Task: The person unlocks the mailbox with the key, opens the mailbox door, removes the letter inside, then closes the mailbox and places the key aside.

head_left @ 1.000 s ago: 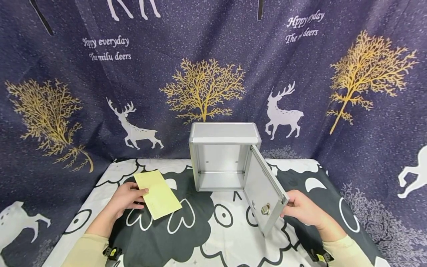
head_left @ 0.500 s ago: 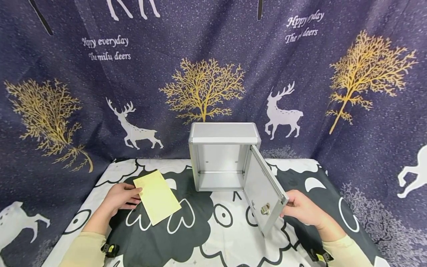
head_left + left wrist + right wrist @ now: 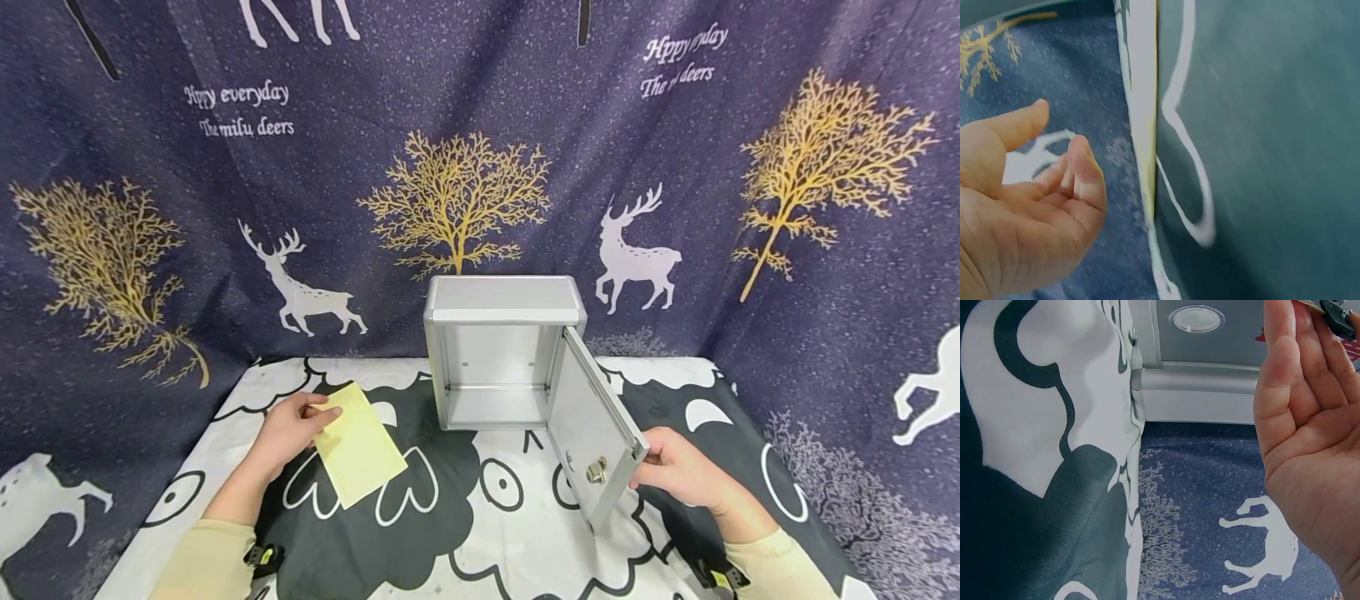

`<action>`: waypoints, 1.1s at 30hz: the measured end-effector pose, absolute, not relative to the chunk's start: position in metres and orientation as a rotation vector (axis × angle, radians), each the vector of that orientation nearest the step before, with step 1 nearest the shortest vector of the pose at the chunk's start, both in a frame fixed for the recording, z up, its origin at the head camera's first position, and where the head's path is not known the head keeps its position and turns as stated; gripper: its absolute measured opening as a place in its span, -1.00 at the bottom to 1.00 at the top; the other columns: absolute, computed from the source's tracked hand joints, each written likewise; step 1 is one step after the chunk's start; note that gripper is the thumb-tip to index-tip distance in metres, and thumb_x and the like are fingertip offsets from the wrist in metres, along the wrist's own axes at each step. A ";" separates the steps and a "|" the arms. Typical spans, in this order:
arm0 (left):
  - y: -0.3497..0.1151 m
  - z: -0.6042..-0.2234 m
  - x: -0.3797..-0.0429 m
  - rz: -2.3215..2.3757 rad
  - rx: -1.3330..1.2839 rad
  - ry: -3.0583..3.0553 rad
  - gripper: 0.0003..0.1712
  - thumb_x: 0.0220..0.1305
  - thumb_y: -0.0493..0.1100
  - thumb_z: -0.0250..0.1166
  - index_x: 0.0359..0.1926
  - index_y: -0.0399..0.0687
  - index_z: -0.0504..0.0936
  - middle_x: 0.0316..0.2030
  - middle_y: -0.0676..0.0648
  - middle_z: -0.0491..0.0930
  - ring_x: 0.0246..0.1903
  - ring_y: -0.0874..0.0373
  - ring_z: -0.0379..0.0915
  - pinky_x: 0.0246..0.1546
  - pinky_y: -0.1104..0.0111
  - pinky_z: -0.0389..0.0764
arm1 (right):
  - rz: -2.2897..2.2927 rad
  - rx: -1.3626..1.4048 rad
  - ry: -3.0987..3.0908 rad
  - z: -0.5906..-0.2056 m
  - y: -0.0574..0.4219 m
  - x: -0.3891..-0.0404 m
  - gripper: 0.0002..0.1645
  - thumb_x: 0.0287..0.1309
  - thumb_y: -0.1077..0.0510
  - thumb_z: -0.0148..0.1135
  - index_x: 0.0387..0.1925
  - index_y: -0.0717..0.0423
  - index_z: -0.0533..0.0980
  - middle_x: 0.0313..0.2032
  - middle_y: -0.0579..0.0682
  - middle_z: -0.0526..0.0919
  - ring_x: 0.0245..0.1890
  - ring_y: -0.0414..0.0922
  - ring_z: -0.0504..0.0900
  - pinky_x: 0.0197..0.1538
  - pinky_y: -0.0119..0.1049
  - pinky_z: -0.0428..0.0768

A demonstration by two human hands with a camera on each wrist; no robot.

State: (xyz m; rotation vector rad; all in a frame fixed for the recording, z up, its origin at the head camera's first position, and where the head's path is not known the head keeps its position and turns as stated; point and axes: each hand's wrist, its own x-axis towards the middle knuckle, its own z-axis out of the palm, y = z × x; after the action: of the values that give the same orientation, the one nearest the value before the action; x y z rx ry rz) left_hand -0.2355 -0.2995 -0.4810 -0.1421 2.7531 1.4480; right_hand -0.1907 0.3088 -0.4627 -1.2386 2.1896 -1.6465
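Observation:
A sheet of yellow paper lies aslant on the cloth-covered table at the left. My left hand hovers over its upper left edge. In the left wrist view, thumb and forefinger of the left hand are apart with nothing between them, and the paper shows edge-on. A grey metal box stands at the back middle, its door swung out toward me. At the door's free edge is my right hand. In the right wrist view its fingers pinch a black-headed key by the door's outer face.
A lock sits on the door's inner face. The box's inside faces me. A black-and-white patterned cloth covers the table. Behind it hangs a dark blue curtain with deer and trees.
My left hand let go of the paper, drew back leftward, then moved up and right over its edge. The paper has settled on the cloth. Right hand and door have not moved.

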 end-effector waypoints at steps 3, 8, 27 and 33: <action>-0.284 -0.476 -0.236 1.487 -0.031 2.790 -0.26 0.61 0.08 0.43 0.45 -0.44 0.53 0.01 -0.26 0.69 -0.10 -0.02 0.66 -0.21 0.29 0.74 | -1.642 -1.231 2.206 -0.462 0.308 -0.190 -0.61 0.10 0.66 0.26 -0.35 0.14 0.71 -0.51 0.24 0.65 -0.42 -0.39 0.62 -0.42 -0.35 0.68; -0.257 -0.464 -0.233 1.552 0.231 2.816 -0.34 0.60 -0.01 0.45 0.49 -0.32 0.55 0.18 -0.31 0.73 0.15 -0.18 0.71 0.03 0.31 0.73 | -1.649 -1.219 2.213 -0.461 0.308 -0.189 -0.59 0.06 0.67 0.25 -0.35 0.14 0.72 -0.49 0.26 0.66 -0.41 -0.40 0.63 -0.41 -0.36 0.69; -0.183 -0.455 -0.244 1.716 0.654 2.566 0.13 0.56 -0.09 0.49 0.84 0.01 -0.04 0.68 -0.37 0.20 0.58 -0.39 0.29 0.50 -0.17 0.45 | -1.631 -1.233 2.232 -0.460 0.309 -0.189 -0.57 0.09 0.67 0.25 -0.33 0.12 0.73 -0.51 0.21 0.68 -0.43 -0.39 0.64 -0.43 -0.34 0.69; -0.167 -0.459 -0.251 1.754 0.654 2.522 0.14 0.59 -0.12 0.46 0.85 0.06 -0.10 0.71 -0.36 0.12 0.62 -0.37 0.23 0.54 -0.23 0.37 | -1.614 -1.252 2.246 -0.461 0.310 -0.190 -0.55 0.10 0.67 0.25 -0.32 0.09 0.74 -0.51 0.18 0.69 -0.44 -0.39 0.63 -0.44 -0.34 0.68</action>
State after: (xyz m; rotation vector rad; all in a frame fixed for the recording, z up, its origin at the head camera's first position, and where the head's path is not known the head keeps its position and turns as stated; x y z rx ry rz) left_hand -0.2510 -0.1674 -0.4588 0.6538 2.5223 1.7537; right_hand -0.1904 0.3099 -0.4609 -1.2523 2.2455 -1.6136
